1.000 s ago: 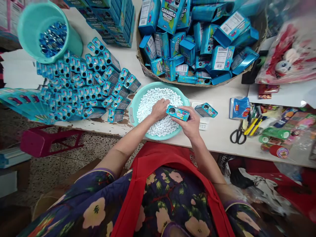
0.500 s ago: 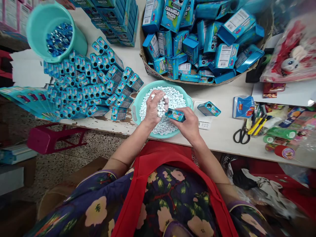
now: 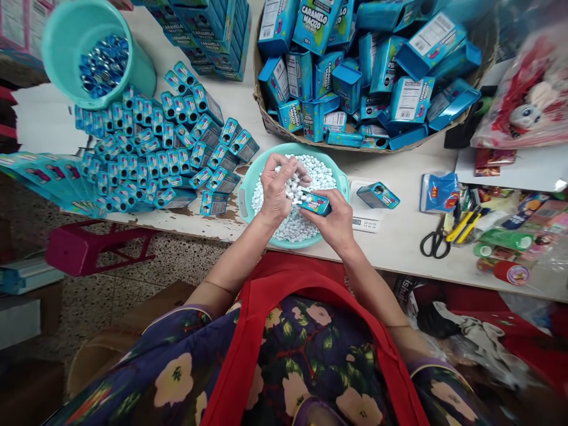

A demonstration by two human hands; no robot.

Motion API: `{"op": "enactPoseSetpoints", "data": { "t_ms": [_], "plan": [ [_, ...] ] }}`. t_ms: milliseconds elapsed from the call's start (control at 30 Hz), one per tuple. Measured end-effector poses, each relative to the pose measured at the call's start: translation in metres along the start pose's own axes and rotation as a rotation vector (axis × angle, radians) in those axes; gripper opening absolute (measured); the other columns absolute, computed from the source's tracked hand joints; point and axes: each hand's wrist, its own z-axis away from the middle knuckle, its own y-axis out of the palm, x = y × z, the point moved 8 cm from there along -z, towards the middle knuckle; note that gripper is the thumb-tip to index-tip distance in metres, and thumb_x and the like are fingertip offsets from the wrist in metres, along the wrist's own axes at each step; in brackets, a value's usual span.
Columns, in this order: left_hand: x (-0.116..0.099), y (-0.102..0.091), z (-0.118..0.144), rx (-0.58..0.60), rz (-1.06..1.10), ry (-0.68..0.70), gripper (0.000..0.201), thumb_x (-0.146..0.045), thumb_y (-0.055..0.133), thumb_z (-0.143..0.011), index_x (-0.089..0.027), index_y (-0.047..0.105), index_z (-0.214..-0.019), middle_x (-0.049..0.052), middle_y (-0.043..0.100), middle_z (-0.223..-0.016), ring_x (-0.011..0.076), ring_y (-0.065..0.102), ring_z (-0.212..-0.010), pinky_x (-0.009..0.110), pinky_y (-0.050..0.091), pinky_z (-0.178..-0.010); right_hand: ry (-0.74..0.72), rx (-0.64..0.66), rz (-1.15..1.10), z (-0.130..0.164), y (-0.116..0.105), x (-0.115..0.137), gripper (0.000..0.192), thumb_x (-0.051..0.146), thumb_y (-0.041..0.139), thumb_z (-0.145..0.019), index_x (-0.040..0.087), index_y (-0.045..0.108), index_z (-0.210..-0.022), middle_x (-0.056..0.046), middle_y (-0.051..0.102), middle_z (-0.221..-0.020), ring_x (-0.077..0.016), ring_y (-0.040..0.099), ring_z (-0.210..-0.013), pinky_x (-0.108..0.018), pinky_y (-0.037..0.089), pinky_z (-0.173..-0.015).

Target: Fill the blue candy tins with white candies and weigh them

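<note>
Candies [image 3: 298, 228], small and white, fill a mint basin [image 3: 306, 149] at the clock's centre; over it, the left hand [image 3: 278, 190] cups some at the opening of a blue tin [image 3: 317, 203] clasped by the right hand [image 3: 336, 220]. That filling looks unfinished. Clustered tins [image 3: 165, 164] between nine and ten o'clock may be full; loose tins [image 3: 410, 99] between one and two seem left to do. Fill levels cannot be made out.
</note>
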Motion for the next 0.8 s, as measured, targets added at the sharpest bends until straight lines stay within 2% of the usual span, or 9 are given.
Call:
{"op": "enactPoseSetpoints", "data": {
  "t_ms": [167, 433, 567, 667, 800],
  "plan": [
    [-0.003, 0.004, 0.001, 0.013, -0.04, 0.0, 0.033, -0.048, 0.071, -0.082, -0.023, 0.05, -0.088, -0.006, 0.06, -0.06, 0.01, 0.064, -0.061, 0.019, 0.048, -0.056, -0.027, -0.008, -0.034, 0.001, 0.0, -0.001, 0.033, 0.031, 0.081, -0.073, 0.025, 0.067, -0.102, -0.002, 0.067, -0.097, -0.0227, 0.065, -0.094, -0.037, 0.052, -0.083],
    [-0.001, 0.01, 0.003, 0.038, -0.041, 0.055, 0.04, -0.046, 0.075, -0.078, -0.021, 0.044, -0.073, -0.008, 0.053, -0.056, 0.0061, 0.054, -0.046, 0.019, 0.041, -0.047, -0.021, -0.03, -0.037, 0.004, -0.001, -0.004, 0.032, 0.031, 0.08, -0.074, 0.026, 0.067, -0.103, -0.003, 0.068, -0.099, -0.0235, 0.065, -0.096, -0.038, 0.052, -0.084],
    [-0.002, 0.01, 0.001, -0.007, -0.073, 0.099, 0.038, -0.048, 0.074, -0.079, -0.02, 0.049, -0.077, -0.008, 0.052, -0.057, 0.0059, 0.053, -0.047, 0.019, 0.042, -0.047, -0.019, -0.04, -0.04, 0.003, -0.003, -0.007, 0.032, 0.03, 0.08, -0.073, 0.026, 0.067, -0.103, -0.002, 0.068, -0.098, -0.0234, 0.065, -0.096, -0.038, 0.052, -0.084],
    [0.001, 0.01, 0.001, -0.027, -0.135, 0.075, 0.039, -0.052, 0.071, -0.08, -0.02, 0.05, -0.074, -0.007, 0.052, -0.059, 0.0054, 0.052, -0.049, 0.019, 0.042, -0.048, 0.01, -0.044, -0.033, 0.001, -0.004, -0.009, 0.032, 0.031, 0.079, -0.073, 0.026, 0.067, -0.102, -0.002, 0.067, -0.096, -0.023, 0.065, -0.094, -0.037, 0.052, -0.082],
    [0.005, 0.014, 0.001, 0.025, -0.204, 0.097, 0.042, -0.055, 0.07, -0.08, -0.019, 0.05, -0.068, -0.005, 0.053, -0.058, 0.0054, 0.05, -0.049, 0.02, 0.042, -0.048, 0.053, -0.042, 0.001, -0.002, -0.003, -0.009, 0.032, 0.03, 0.079, -0.071, 0.026, 0.067, -0.1, -0.002, 0.066, -0.094, -0.0234, 0.064, -0.093, -0.037, 0.051, -0.083]
  ]
}}
